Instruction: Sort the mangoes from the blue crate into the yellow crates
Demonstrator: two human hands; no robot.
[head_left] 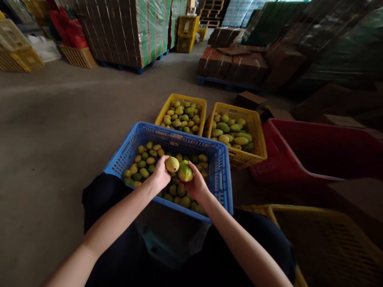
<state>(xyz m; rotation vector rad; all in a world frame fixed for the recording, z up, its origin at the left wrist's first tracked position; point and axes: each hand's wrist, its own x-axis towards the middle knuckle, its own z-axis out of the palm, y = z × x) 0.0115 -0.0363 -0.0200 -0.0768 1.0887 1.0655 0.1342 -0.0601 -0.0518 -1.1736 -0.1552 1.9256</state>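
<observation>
Left hand (161,174) and right hand (196,184) are both engaged, neither released; each grasps its own load, specified last.

Largest nearby container: a red plastic bin (266,169), at the right; its contents cannot be made out. Next: a perforated, rectangular blue plastic crate (229,179), directly before the person and beneath both hands. Beyond its far side stand a left yellow plastic crate (204,116) and a right yellow plastic crate (261,133), both well stocked.

Fruit status, by size:
- Right yellow crate: large, elongated green-yellow fruits (236,127).
- Left yellow crate: oval green-and-yellow fruits (179,111).
- Blue crate: small, rounded green-yellow fruits (144,172), many remaining.

Handling is judged to be partway through. Two pieces are in hand above the blue crate: a glossy green-and-yellow rounded fruit (185,172) in the right, a pale yellow oval fruit (172,164) in the left.
</observation>
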